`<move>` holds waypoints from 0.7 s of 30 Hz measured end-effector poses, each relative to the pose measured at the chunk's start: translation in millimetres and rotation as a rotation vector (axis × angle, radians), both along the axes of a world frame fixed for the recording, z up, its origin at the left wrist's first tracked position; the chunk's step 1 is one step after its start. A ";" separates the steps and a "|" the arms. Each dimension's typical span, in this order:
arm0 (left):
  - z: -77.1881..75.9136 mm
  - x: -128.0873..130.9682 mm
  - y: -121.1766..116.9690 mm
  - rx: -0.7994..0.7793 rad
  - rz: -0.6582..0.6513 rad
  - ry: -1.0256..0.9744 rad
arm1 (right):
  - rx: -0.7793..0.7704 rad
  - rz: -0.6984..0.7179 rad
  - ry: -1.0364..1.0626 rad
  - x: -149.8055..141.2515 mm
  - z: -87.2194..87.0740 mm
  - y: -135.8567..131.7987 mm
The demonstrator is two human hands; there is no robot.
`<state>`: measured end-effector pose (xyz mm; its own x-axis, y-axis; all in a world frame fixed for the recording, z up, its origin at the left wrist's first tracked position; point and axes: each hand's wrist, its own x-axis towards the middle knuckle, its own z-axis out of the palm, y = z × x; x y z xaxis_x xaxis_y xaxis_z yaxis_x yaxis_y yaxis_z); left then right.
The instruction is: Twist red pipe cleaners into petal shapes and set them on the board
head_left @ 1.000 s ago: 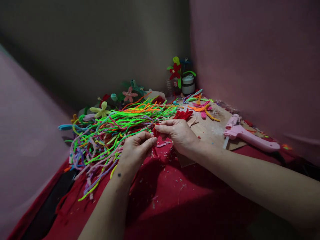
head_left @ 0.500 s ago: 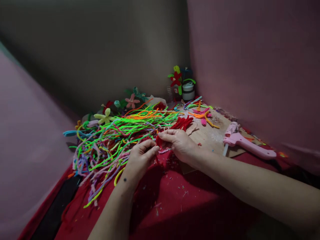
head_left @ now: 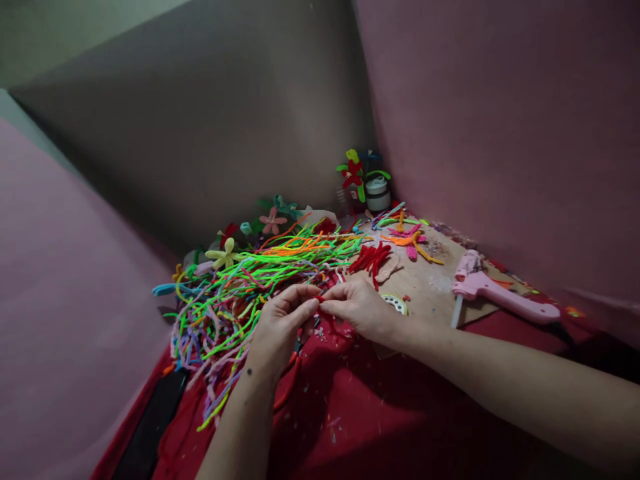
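Observation:
Between my fingertips is a red pipe cleaner (head_left: 321,299), pinched from both sides. My left hand (head_left: 287,320) holds it with thumb and forefinger, and my right hand (head_left: 357,308) grips it close by; the two hands nearly touch. Most of the red piece is hidden by my fingers. Just behind my hands spreads a big heap of coloured pipe cleaners (head_left: 280,257), mainly bright green. A bundle of short red pipe cleaners (head_left: 371,259) lies beyond my right hand. Under my left wrist shows a red-handled tool (head_left: 289,383), partly covered.
A pink hot glue gun (head_left: 505,297) lies on a board (head_left: 435,287) at the right. A round white piece with holes (head_left: 396,305) sits by my right wrist. Fuzzy flowers (head_left: 273,221) and a small white container (head_left: 378,193) stand along the back. A black flat object (head_left: 153,420) is front left.
My view has tilted and shifted, so the table appears lower and farther right. My hands have come closer together on the red pipe cleaner. The red-handled tool and round white piece now show.

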<state>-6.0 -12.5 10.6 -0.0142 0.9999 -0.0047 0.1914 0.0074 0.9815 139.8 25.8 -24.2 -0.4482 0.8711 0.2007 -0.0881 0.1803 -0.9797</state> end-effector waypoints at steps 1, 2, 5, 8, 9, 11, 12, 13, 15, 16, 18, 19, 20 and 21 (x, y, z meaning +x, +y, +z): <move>1.5 -0.7 -0.7 -0.004 -0.026 0.051 | 0.007 0.001 -0.012 0.0 0.4 -0.5; 2.9 -1.0 -1.7 0.001 -0.037 0.103 | 0.006 0.006 -0.018 0.0 1.1 -1.0; 4.4 0.3 -5.2 0.044 0.002 0.199 | -0.046 0.043 -0.010 -0.5 3.8 -2.5; 1.0 2.6 -6.9 0.167 0.074 0.330 | -0.082 0.099 0.000 -1.3 5.3 -3.7; -0.7 2.8 -6.7 0.250 0.101 0.416 | -0.081 0.105 0.003 -1.6 5.1 -3.8; -3.9 2.0 -5.4 0.426 0.144 0.591 | -0.072 0.086 0.003 -2.1 4.1 -3.7; -5.1 0.8 -4.4 0.478 0.144 0.643 | -0.072 0.068 0.000 -2.3 3.4 -3.4; -5.9 -0.7 -3.3 0.492 0.128 0.653 | -0.077 0.056 -0.008 -2.4 2.8 -3.1; -6.8 -4.4 -1.2 0.428 0.053 0.589 | -0.096 0.049 -0.017 -2.6 2.0 -2.4; -7.1 -6.1 -0.3 0.378 0.011 0.551 | -0.109 0.054 -0.014 -2.7 1.9 -2.0; -7.5 -8.3 1.2 0.307 -0.031 0.501 | -0.135 0.075 0.001 -3.4 1.6 -0.9; -7.7 -8.5 1.8 0.288 -0.024 0.482 | -0.144 0.073 0.021 -4.0 1.5 -0.3; -7.8 -7.9 2.2 0.272 -0.005 0.453 | -0.155 0.054 0.046 -4.6 1.3 0.2; -7.8 -6.9 2.6 0.254 0.020 0.407 | -0.164 0.024 0.071 -5.2 1.1 0.7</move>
<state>-12.8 -10.0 2.8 0.0168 0.9682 0.2495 0.5625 -0.2155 0.7982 134.6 26.5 -23.1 -0.4594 0.8838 0.0883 -0.1604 0.0152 -0.9869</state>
